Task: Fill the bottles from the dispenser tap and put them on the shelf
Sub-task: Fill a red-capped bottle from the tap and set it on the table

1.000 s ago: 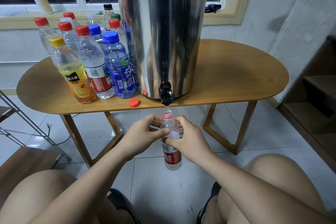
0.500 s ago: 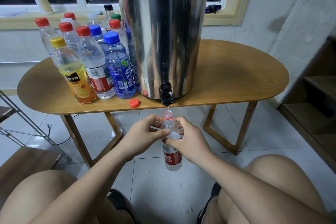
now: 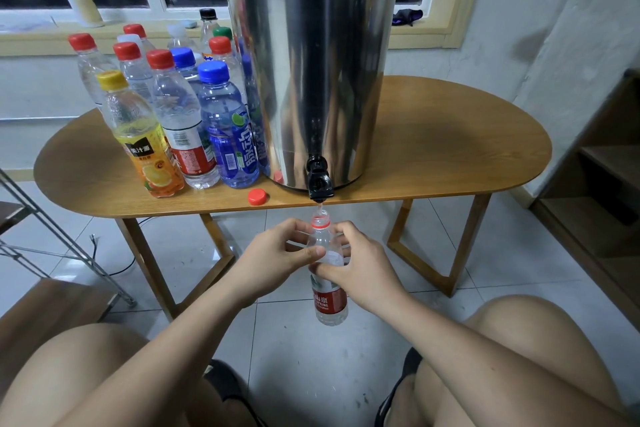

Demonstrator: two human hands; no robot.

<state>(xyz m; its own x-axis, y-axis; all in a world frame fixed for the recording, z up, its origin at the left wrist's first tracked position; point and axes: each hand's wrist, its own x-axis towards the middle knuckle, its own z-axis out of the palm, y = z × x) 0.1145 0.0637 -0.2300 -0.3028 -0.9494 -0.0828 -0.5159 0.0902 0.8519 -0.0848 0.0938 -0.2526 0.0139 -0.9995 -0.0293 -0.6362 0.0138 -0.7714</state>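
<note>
A tall steel dispenser [image 3: 311,62] stands on the oval wooden table [image 3: 450,149], its black tap [image 3: 319,182] over the front edge. Directly below the tap I hold an uncapped clear bottle with a red label [image 3: 329,302] upright, its mouth just under the spout, a thin stream of water running in. My left hand [image 3: 273,260] grips the bottle's upper part from the left and my right hand [image 3: 363,267] grips it from the right. A loose red cap [image 3: 257,197] lies on the table near the tap.
Several capped bottles [image 3: 173,114] crowd the table's left half, with a yellow-capped juice bottle [image 3: 145,146] in front. A dark wooden shelf unit [image 3: 602,191] stands at the right wall. A metal rack [image 3: 52,243] is at the left. My knees frame the tiled floor below.
</note>
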